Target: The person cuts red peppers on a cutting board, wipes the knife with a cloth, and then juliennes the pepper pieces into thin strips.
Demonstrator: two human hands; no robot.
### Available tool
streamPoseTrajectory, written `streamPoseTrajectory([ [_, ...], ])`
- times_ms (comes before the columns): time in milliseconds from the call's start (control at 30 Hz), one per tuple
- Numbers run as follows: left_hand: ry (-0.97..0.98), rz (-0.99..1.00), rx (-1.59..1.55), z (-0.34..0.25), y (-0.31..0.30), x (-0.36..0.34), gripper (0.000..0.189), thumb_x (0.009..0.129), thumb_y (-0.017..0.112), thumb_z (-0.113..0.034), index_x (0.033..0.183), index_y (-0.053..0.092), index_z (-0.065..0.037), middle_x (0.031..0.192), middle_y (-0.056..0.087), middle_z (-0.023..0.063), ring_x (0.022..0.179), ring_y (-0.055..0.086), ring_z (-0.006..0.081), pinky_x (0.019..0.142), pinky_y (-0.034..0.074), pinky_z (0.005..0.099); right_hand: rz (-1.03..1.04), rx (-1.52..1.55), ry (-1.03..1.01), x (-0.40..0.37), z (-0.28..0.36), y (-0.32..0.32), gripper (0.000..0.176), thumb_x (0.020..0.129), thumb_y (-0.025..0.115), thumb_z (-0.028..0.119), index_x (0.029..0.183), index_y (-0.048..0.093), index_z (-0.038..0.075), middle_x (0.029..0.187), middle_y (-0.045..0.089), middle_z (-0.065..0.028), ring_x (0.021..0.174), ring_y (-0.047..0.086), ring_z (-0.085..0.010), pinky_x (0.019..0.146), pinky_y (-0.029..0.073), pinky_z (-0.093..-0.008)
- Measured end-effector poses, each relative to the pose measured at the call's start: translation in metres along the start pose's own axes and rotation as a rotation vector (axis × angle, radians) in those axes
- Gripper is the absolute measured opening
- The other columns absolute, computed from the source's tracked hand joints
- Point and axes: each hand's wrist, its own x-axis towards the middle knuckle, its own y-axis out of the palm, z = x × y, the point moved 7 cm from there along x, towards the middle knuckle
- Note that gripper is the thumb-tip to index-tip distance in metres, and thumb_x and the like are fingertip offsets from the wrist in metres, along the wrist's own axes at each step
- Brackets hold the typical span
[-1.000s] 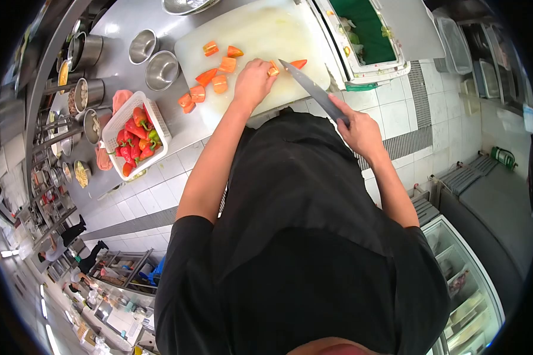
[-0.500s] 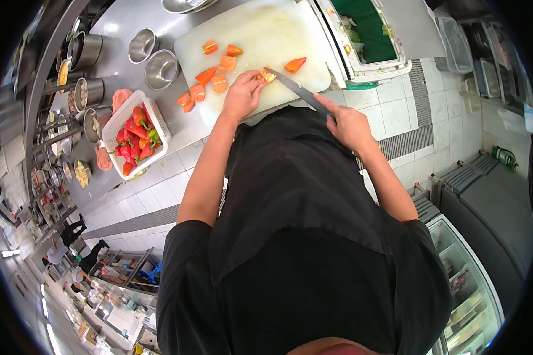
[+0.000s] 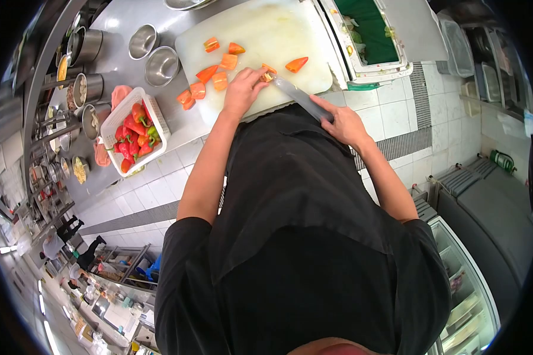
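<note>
My left hand (image 3: 244, 92) is closed on a small orange-red pepper piece (image 3: 269, 71) near the front edge of the white cutting board (image 3: 260, 29). In my right hand (image 3: 342, 123) is the handle of a knife (image 3: 302, 97), its blade pointing left with the tip at that piece. The blade looks pale with glare or blur. Several cut pepper pieces (image 3: 220, 81) lie left of and beyond my left hand, some at the board's left edge. One larger pepper piece (image 3: 296, 64) rests apart, toward the right of the board.
A white plastic basket (image 3: 164, 133) of whole red peppers (image 3: 135, 131) stands at left. Two metal bowls (image 3: 161, 66) sit beside the board. To the right is a bin (image 3: 404, 70) with a green interior. Metal pots (image 3: 89, 46) line the far left. People are in the distance.
The knife blade has turned and its tip has dropped slightly away from the piece's top. The piece in my left hand has shifted a little. The loose pieces stay put.
</note>
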Motion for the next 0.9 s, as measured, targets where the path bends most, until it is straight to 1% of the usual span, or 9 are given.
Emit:
streamPoseTrajectory([
  [200,0.077,0.11,0.125,-0.016,-0.002,0.009,0.026,0.086,0.085,-0.021,0.108,0.078,-0.011,0.092,0.064,0.006,0.086,0.065,0.0275,0.075,0.055,0.0402,0.049,0.058,0.022,-0.012,-0.006,0.003,0.069,0.095,0.064,0.021,0.16,0.046,0.04,0.091,0.074,-0.0224,0.085,0.072,-0.0422,0.083,0.058,-0.0525],
  [267,-0.264,0.173,0.025,-0.003,-0.002,0.014,0.028,0.087,0.085,-0.019,0.113,0.078,-0.01,0.099,0.068,0.0067,0.091,0.067,0.0265,0.078,0.056,0.0384,0.045,0.039,0.027,-0.013,-0.007,0.004,0.07,0.095,0.063,0.02,0.16,0.045,0.04,0.091,0.074,-0.0221,0.085,0.072,-0.0423,0.084,0.058,-0.0524],
  [300,-0.259,0.171,0.027,-0.009,-0.005,0.028,0.028,0.087,0.085,-0.019,0.113,0.078,-0.01,0.099,0.068,0.0067,0.091,0.067,0.0265,0.078,0.056,0.0384,0.04,0.039,0.026,-0.012,-0.004,0.001,0.07,0.095,0.063,0.02,0.16,0.045,0.04,0.091,0.074,-0.0221,0.085,0.072,-0.0423,0.084,0.058,-0.0524],
  [433,-0.055,-0.3,-0.274,-0.084,-0.068,0.113,0.026,0.096,0.078,-0.018,0.119,0.076,-0.006,0.117,0.076,0.0101,0.11,0.071,0.0295,0.092,0.058,0.0381,0.014,-0.083,0.014,-0.012,0.028,-0.012,0.065,0.096,0.064,0.02,0.158,0.048,0.032,0.092,0.075,-0.0207,0.086,0.072,-0.0421,0.082,0.058,-0.0525],
  [533,0.115,-0.156,-0.127,-0.109,-0.094,0.151,0.025,0.101,0.071,-0.02,0.121,0.075,-0.005,0.12,0.074,0.0156,0.112,0.07,0.0327,0.095,0.056,0.0417,-0.062,-0.072,0.031,-0.016,0.035,-0.033,0.055,0.097,0.065,0.02,0.151,0.053,0.019,0.091,0.075,-0.0206,0.088,0.073,-0.0422,0.079,0.058,-0.0523],
  [567,0.115,-0.161,-0.123,-0.099,-0.095,0.149,0.025,0.101,0.071,-0.02,0.121,0.075,-0.005,0.12,0.074,0.0156,0.112,0.07,0.0327,0.095,0.056,0.0417,-0.089,-0.027,0.071,-0.021,0.031,-0.037,0.05,0.097,0.065,0.02,0.146,0.055,0.013,0.091,0.076,-0.0208,0.088,0.073,-0.0424,0.077,0.058,-0.0523],
  [633,-0.054,0.16,0.131,-0.051,-0.063,0.133,0.023,0.102,0.064,-0.015,0.119,0.076,-0.004,0.124,0.072,0.0173,0.114,0.068,0.0356,0.096,0.055,0.0437,-0.107,-0.044,0.09,-0.03,0.017,-0.042,0.045,0.097,0.065,0.019,0.141,0.055,0.011,0.091,0.075,-0.0213,0.088,0.073,-0.0426,0.077,0.058,-0.052],
  [700,-0.1,0.321,0.235,-0.016,-0.04,0.096,0.022,0.093,0.064,-0.003,0.112,0.076,-0.003,0.12,0.07,0.0176,0.115,0.066,0.0382,0.096,0.054,0.0487,-0.13,-0.056,0.12,-0.038,0.008,-0.047,0.041,0.098,0.064,0.019,0.136,0.055,0.008,0.09,0.075,-0.0217,0.089,0.073,-0.0429,0.077,0.058,-0.0517],
  [900,-0.128,0.186,0.196,0.032,-0.051,0.008,0.018,0.092,0.065,0.001,0.104,0.077,-0.001,0.119,0.071,0.0158,0.103,0.07,0.0362,0.091,0.056,0.044,-0.054,0.079,0.125,-0.039,0.027,-0.046,0.059,0.097,0.065,0.018,0.154,0.054,0.027,0.087,0.074,-0.0218,0.084,0.072,-0.0422,0.079,0.057,-0.0515],
])
